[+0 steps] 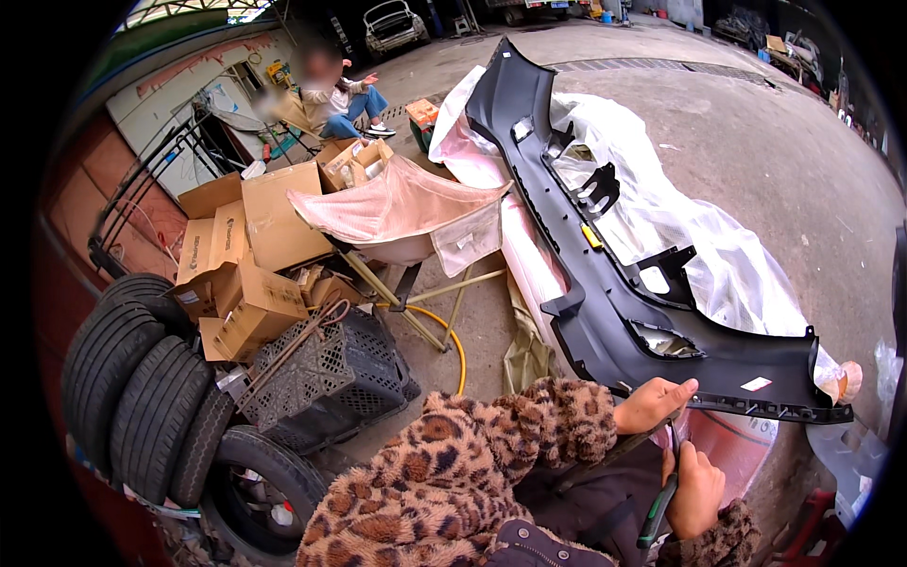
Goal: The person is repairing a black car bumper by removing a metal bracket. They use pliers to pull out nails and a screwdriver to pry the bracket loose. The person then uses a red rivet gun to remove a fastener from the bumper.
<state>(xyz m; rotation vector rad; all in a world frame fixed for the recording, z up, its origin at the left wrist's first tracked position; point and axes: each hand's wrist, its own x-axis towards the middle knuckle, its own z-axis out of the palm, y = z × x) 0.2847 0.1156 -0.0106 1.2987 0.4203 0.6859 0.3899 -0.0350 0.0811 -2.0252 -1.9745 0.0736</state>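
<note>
My left hand (652,404) is closed, thumb and fingers pressed together on something thin and dark that I cannot make out. Just below it, my right hand (697,487) grips a hand tool (658,510) with a green and black handle. The tool's narrow upper end reaches up to the left fingertips. Both hands are in front of the near end of a black car bumper cover (624,293), which stretches away from me on plastic wrap (690,227). A small yellow object (591,236) lies on the bumper, and a white label (756,384) is on its near end.
Left of me are stacked tires (156,406), a black plastic crate (326,378), open cardboard boxes (255,302) and a folding chair with pink fabric (397,203). A yellow hose (461,350) curves across the floor. Farther back a person (345,104) sits; a car (392,26) stands beyond.
</note>
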